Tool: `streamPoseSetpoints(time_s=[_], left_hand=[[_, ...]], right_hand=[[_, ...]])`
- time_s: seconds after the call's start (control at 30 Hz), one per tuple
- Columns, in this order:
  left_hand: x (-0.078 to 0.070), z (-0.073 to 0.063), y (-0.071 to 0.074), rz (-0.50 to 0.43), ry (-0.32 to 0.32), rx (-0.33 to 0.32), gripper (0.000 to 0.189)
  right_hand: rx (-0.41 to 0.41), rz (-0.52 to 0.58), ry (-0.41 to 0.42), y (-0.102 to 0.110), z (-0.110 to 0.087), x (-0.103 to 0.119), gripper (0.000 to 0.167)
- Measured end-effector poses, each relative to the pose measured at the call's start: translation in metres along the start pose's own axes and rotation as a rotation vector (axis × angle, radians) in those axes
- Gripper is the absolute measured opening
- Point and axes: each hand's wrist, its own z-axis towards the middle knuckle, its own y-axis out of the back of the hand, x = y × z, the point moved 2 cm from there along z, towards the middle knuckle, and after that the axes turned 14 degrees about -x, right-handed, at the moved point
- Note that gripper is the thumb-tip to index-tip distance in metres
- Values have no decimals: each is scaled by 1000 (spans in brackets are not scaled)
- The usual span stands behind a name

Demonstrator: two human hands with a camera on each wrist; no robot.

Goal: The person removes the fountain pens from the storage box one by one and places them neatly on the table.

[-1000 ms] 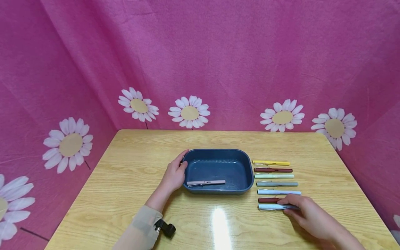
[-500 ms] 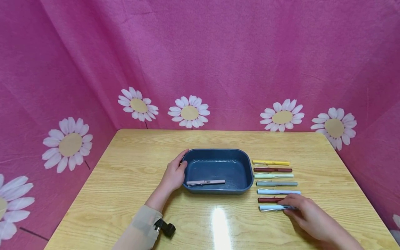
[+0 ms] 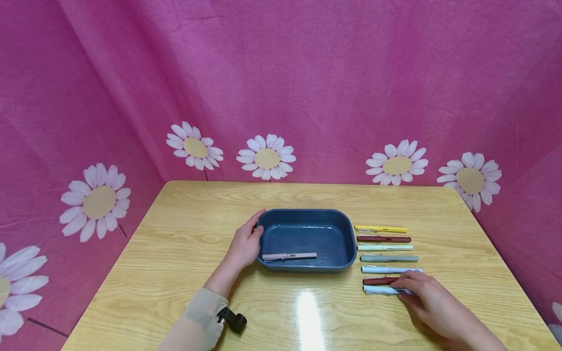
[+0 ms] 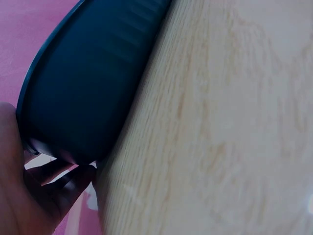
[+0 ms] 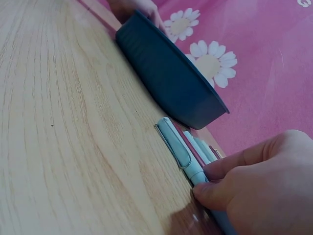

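Observation:
A dark blue rectangular bin (image 3: 307,214) stands mid-table with a mauve pen (image 3: 298,255) lying inside along its near wall. My left hand (image 3: 246,243) grips the bin's left end, thumb over the rim and fingers against the outside; the left wrist view shows those fingers (image 4: 73,188) at the bin's end wall. To the right, a column of capped pens lies parallel. My right hand (image 3: 428,300) pinches the nearest one, a pale blue pen (image 3: 379,290), between thumb and fingers. In the right wrist view the pen's clip (image 5: 173,144) faces the near side. A dark red pen (image 3: 377,281) lies just beyond it.
Beyond the dark red pen lie a lavender pen (image 3: 391,269), a grey pen (image 3: 389,258), a pale green pen (image 3: 385,247), another dark red pen (image 3: 384,239) and a yellow pen (image 3: 381,228). Pink flowered cloth (image 3: 325,97) surrounds the wooden table (image 3: 210,200).
The pale blue pen has shifted slightly between the right hand's fingers, moving a little nearer the table's front, then back towards the dark red pen. The left hand and the bin hold still.

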Motion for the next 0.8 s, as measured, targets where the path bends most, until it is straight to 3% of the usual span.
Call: streamPoseSetpoints(time_s=[0.2,0.43,0.8], left_hand=[[0,-1,0,2,9,1,50],[-1,-1,0,0,7,0,50],[0,0,0,7,2,-6,50]], right_hand=[[-17,10,4,-2,0,1,40],[17,-18,-19,-1,0,-1,41],[-15,-72,15,3,3,0,42]])
